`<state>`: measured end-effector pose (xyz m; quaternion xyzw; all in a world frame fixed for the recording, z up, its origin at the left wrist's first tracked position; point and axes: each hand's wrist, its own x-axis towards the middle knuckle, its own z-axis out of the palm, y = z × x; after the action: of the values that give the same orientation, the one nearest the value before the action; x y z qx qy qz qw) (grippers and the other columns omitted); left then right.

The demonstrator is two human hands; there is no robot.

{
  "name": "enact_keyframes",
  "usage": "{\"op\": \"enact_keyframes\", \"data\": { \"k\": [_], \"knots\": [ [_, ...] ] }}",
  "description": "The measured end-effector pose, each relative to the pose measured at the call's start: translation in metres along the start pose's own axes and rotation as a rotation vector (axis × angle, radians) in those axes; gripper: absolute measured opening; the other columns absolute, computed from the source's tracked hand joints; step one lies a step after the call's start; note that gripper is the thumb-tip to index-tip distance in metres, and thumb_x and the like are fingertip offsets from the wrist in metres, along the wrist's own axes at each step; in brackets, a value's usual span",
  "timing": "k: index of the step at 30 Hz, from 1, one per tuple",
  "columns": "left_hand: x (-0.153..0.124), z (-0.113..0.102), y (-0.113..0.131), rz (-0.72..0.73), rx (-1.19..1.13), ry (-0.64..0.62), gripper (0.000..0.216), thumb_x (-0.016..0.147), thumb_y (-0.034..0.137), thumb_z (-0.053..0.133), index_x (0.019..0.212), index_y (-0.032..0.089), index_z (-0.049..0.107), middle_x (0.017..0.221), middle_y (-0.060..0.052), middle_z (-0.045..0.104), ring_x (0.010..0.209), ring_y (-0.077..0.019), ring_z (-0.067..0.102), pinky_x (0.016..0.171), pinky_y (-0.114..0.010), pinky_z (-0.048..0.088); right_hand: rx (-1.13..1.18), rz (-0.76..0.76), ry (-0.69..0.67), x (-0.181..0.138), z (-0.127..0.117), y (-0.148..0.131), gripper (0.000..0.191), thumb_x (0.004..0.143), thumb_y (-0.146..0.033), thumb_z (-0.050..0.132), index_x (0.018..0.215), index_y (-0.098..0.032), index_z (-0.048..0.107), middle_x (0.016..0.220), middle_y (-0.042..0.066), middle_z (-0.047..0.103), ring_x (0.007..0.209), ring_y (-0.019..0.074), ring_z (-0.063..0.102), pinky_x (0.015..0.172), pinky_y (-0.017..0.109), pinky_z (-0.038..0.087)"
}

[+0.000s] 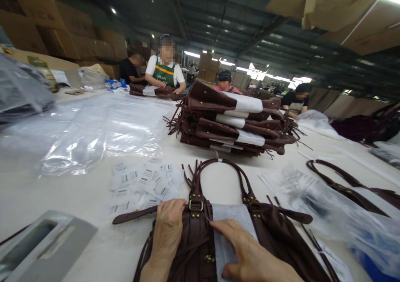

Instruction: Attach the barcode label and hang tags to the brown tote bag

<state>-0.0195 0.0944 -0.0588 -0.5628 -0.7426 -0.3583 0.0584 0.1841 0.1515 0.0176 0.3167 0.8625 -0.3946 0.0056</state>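
Observation:
A dark brown leather handbag [281, 236] lies in front of me, its looped handles [220, 161] pointing away. Grey-white wrapping paper [229, 213] covers its middle. My left hand [168, 232] is closed on the bag's side strap [136, 214], right beside the brass buckle [196, 205]. From that buckle a thin string [205, 216] runs straight to the index fingertip of my right hand [250, 253]. This hand lies over the paper, index finger stretched forward, thumb lower down. Its other fingers are mostly hidden, so the exact hold on the string is unclear.
Printed labels [150, 182] lie scattered beyond my left hand, near clear plastic bags [93, 128]. Brown handbags are stacked [231, 123] ahead. A grey device [46, 248] stands at left, another handbag [353, 190] at right. Co-workers, one in a green apron [164, 76], are across the table.

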Motion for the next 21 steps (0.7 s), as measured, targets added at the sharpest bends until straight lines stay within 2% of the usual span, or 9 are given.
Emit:
{"op": "enact_keyframes", "data": {
  "k": [2,4,10,13,16,18,21],
  "knots": [
    [0.000,0.002,-0.002,0.005,-0.001,0.020,0.014,0.083,0.013,0.045,0.085,0.019,0.057,0.076,-0.001,0.064,0.075,-0.0176,0.057,0.074,-0.032,0.037,-0.070,0.015,-0.007,-0.002,0.000,0.001,0.082,0.052,-0.013,0.070,0.127,-0.023,0.040,0.125,0.005,0.045,0.115,0.0217,0.038,0.101,0.031,0.029],
    [-0.001,0.003,-0.003,0.009,-0.006,0.036,0.014,0.083,0.014,0.045,0.085,0.019,0.058,0.077,-0.001,0.065,0.076,-0.0176,0.058,0.075,-0.032,0.037,-0.139,0.019,0.028,-0.004,0.003,0.004,0.077,0.055,-0.015,0.071,0.126,-0.025,0.042,0.123,0.005,0.047,0.113,0.0227,0.040,0.099,0.033,0.031],
    [-0.001,0.003,-0.003,0.003,-0.001,0.042,0.012,0.084,0.016,0.045,0.085,0.018,0.057,0.078,-0.003,0.065,0.077,-0.0190,0.058,0.075,-0.033,0.038,-0.283,-0.044,0.124,-0.011,0.012,0.016,0.068,0.064,-0.012,0.064,0.126,-0.024,0.041,0.118,0.005,0.051,0.107,0.0223,0.045,0.095,0.035,0.036],
    [0.000,0.002,-0.003,-0.002,0.001,0.029,0.012,0.083,0.015,0.045,0.085,0.018,0.057,0.079,-0.003,0.065,0.078,-0.0190,0.058,0.074,-0.033,0.038,-0.326,-0.099,0.148,-0.012,0.012,0.023,0.051,0.073,-0.010,0.053,0.123,-0.020,0.045,0.106,0.007,0.059,0.098,0.0205,0.052,0.088,0.034,0.041],
    [0.001,0.002,-0.005,0.002,-0.006,0.010,0.013,0.082,0.015,0.046,0.085,0.019,0.058,0.077,-0.001,0.065,0.077,-0.0181,0.058,0.073,-0.032,0.039,-0.241,-0.109,0.221,-0.011,0.007,0.024,0.038,0.081,-0.012,0.043,0.118,-0.018,0.050,0.099,0.007,0.063,0.092,0.0171,0.057,0.083,0.029,0.045],
    [0.001,0.001,-0.005,0.003,-0.009,-0.007,0.014,0.081,0.015,0.048,0.086,0.021,0.059,0.076,0.000,0.064,0.077,-0.0176,0.057,0.073,-0.031,0.039,-0.133,-0.069,0.260,-0.009,0.001,0.021,0.030,0.081,-0.015,0.045,0.108,-0.019,0.056,0.097,0.005,0.065,0.090,0.0151,0.059,0.081,0.025,0.045],
    [0.001,0.000,-0.003,-0.003,0.003,-0.067,0.014,0.081,0.015,0.048,0.085,0.022,0.060,0.075,0.000,0.062,0.078,-0.0181,0.056,0.073,-0.032,0.038,-0.023,-0.011,0.282,-0.007,-0.009,0.013,0.017,0.079,-0.020,0.050,0.092,-0.020,0.061,0.084,0.000,0.067,0.078,0.0129,0.061,0.072,0.022,0.044]
  ]
}}
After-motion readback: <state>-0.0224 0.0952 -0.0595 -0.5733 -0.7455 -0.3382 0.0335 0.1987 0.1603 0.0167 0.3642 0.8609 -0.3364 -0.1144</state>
